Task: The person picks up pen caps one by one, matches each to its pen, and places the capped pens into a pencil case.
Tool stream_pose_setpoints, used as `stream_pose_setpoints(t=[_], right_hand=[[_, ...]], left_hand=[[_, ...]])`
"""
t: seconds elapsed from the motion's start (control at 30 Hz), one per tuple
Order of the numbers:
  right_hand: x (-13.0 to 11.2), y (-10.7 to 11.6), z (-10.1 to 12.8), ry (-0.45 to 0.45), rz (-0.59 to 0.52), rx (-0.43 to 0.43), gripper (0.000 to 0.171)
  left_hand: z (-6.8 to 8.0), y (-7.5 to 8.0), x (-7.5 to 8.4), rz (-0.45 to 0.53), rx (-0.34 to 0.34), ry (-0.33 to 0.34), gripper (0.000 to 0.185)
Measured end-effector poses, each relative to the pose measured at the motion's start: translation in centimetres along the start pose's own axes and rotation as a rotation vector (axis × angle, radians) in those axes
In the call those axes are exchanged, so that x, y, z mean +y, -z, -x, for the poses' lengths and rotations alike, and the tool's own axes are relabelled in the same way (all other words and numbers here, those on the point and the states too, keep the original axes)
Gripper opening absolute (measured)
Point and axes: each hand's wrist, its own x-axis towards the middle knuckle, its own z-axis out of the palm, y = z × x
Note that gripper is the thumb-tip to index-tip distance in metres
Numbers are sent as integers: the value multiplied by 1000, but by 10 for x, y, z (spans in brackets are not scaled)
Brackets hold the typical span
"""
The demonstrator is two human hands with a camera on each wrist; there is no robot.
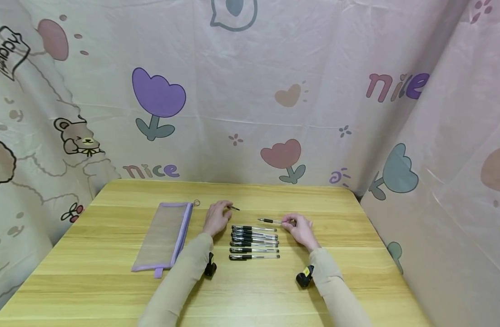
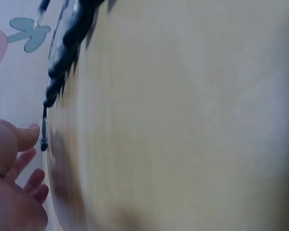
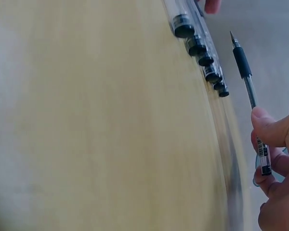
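Pens lay mostly sorted: six capped black clear-barrelled gel pens (image 1: 254, 242) sat in a row on the wooden tabletop (image 1: 111, 272), right hand (image 1: 300, 228) pinched an uncapped pen (image 3: 248, 82), left hand (image 1: 217, 217) pinched its black cap (image 1: 233, 208), purple mesh pouch (image 1: 164, 236) untouched.

The head view looks forward and down over the whole table (image 1: 111, 254) — both wrist views skim its top closely, sharing the row of pens (image 1: 254, 240)

Black-capped clear pens (image 1: 254, 243), a purple-edged grey mesh pouch (image 1: 165, 236), yellow wood-grain table (image 1: 111, 272), pink cartoon-print backdrop (image 1: 274, 91).
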Motion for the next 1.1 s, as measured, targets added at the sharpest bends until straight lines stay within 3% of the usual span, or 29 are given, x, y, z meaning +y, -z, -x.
stream_pose_setpoints(t=[0.3, 1.1], right_hand=[[-5, 2, 7, 24, 26, 18, 6], [-4, 1, 10, 22, 13, 13, 7]], left_hand=[[-9, 3, -1, -18, -63, -18, 42], [-11, 0, 5, -69, -32, 8, 28]])
